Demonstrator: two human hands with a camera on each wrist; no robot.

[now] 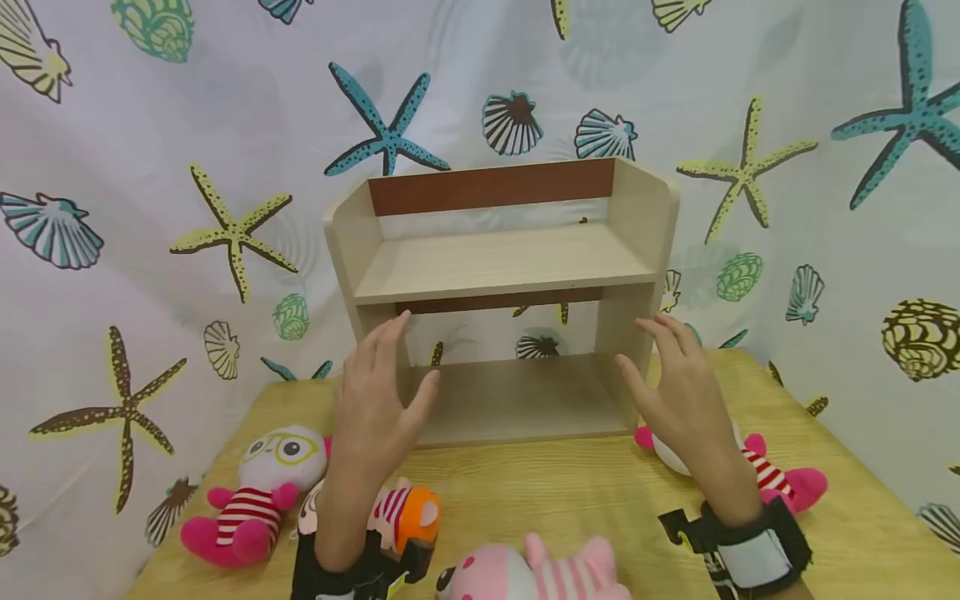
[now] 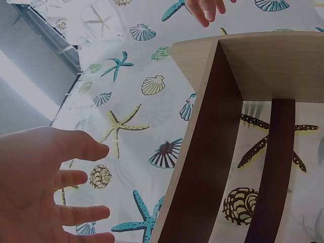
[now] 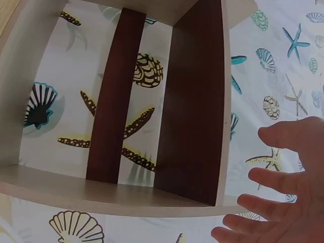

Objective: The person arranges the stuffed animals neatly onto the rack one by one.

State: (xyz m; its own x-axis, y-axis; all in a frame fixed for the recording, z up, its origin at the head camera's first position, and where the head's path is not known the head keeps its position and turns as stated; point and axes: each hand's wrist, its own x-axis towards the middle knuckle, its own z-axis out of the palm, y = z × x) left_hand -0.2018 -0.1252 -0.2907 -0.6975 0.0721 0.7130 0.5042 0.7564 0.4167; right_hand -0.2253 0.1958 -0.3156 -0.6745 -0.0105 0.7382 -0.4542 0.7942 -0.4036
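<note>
A two-tier wooden shelf with pale side panels and dark red-brown back strips stands on the table. In the head view my left hand is raised before its left side, fingers spread and pointing up. My right hand is held the same way before the right side panel. Neither hand holds anything. The left wrist view has the left hand with thumb and fingers apart, beside the shelf. In the right wrist view the right hand is likewise spread near the shelf's edge.
Plush toys lie on the wooden table: one in red stripes at left, an orange-and-pink one by the left wrist, a pink one in front, another behind the right wrist. A patterned curtain hangs behind.
</note>
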